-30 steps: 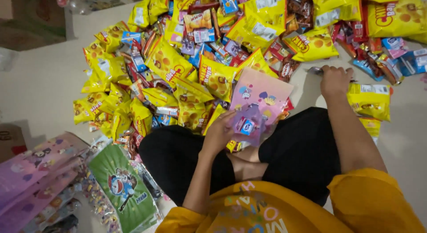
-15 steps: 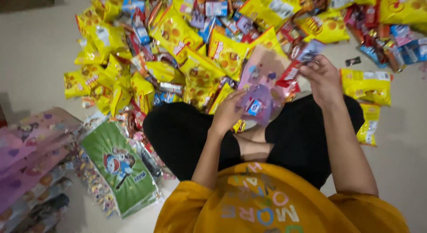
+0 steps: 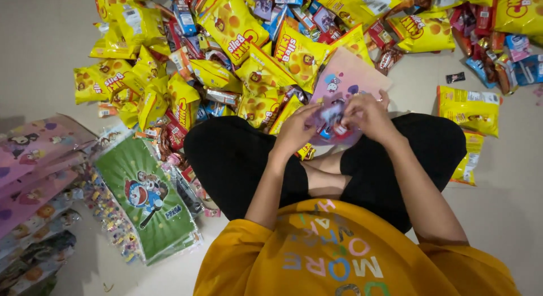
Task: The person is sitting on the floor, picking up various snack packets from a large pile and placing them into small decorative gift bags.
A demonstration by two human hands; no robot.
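I sit cross-legged on the floor in black trousers and a yellow shirt. My left hand (image 3: 295,130) and my right hand (image 3: 367,116) meet above my lap on a pink cartoon-printed gift bag (image 3: 342,84). Between the fingers are small wrapped snacks (image 3: 332,119) in blue and red, at the bag's mouth. The left hand holds the bag's near edge. The right hand grips a small red packet against the bag. A big heap of yellow snack packets (image 3: 249,33) lies just beyond my knees.
A green cartoon-printed bag stack (image 3: 148,197) lies on the floor at my left. Pink printed bags (image 3: 34,152) lie further left. Two yellow packets (image 3: 469,109) rest by my right knee. Red and blue candy wrappers (image 3: 498,53) spread at the upper right.
My right hand reached out to the pile at the right, picked up a small red packet, and came back to the pink bag. The left hand stayed on the bag.
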